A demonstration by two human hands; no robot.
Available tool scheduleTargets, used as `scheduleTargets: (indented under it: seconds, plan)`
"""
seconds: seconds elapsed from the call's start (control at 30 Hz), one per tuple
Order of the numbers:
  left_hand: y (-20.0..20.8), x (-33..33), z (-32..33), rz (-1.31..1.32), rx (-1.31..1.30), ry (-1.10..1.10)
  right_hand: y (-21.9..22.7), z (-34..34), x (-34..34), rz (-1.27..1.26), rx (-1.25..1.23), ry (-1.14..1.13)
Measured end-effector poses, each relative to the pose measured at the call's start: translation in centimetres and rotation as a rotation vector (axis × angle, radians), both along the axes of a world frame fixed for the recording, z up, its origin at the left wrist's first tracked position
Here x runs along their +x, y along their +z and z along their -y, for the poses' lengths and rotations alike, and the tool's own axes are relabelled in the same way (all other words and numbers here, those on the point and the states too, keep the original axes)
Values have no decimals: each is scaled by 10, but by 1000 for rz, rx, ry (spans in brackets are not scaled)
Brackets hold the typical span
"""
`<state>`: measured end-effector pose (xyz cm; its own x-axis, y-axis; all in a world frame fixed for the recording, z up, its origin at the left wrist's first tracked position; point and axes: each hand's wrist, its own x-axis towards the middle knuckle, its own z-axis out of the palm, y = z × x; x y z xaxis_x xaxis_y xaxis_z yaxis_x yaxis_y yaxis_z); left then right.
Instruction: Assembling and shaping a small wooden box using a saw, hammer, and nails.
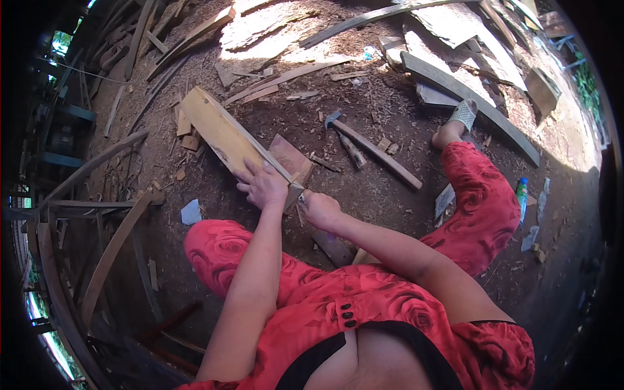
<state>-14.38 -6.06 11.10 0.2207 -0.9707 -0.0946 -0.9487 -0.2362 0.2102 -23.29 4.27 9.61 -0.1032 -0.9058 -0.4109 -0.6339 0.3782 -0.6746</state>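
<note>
Spreading widest across this scene is one dirt floor (396, 211), strewn with more wood chips than I can count. Next in size, one set of red rose-print clothes (478, 201), worn by the person working low to the ground, two knees wide apart. One long grey board (481, 97) slants across the upper right, and now to the centre of the action: one pale plank (224, 130), lying at an angle between the upper left and the two hands, its near end right between them! One reddish-brown board (291, 156) sits just beside it, on its right. One hammer (380, 155) lies on the dirt to the right, head toward the top, well apart from both hands.

Two bare hands in play. The left hand (265, 185) is spread wide, palm down, fingers fanned over the plank near its close end. The right hand (320, 209) is curled tight just beyond that end; what it grips, I cannot tell.

Smaller now: one pale shoe (464, 112) on the right foot, one bottle (522, 194) near the right knee, one short tool (353, 155) beside the hammer, its kind unclear, and finally three dark buttons (348, 315) in a row.
</note>
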Motion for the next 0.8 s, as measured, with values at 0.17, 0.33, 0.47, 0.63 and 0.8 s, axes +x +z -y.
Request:
scheduleTargets:
  seconds: [0.17, 0.33, 0.47, 0.63, 0.8]
  plan:
    - [7, 32, -2, 24, -14, 93, 23, -57, 5, 56, 70, 96]
    - [4, 18, -1, 13, -25, 53, 9, 7, 8, 51, 14, 101]
    - [0, 28, -2, 13, -26, 54, 7, -8, 15, 52, -15, 51]
    - [5, 35, -4, 45, -24, 75, 21, -59, 5, 12, 72, 97]
    - [-2, 19, 0, 20, -33, 24, 7, 3, 13, 70, 9, 34]
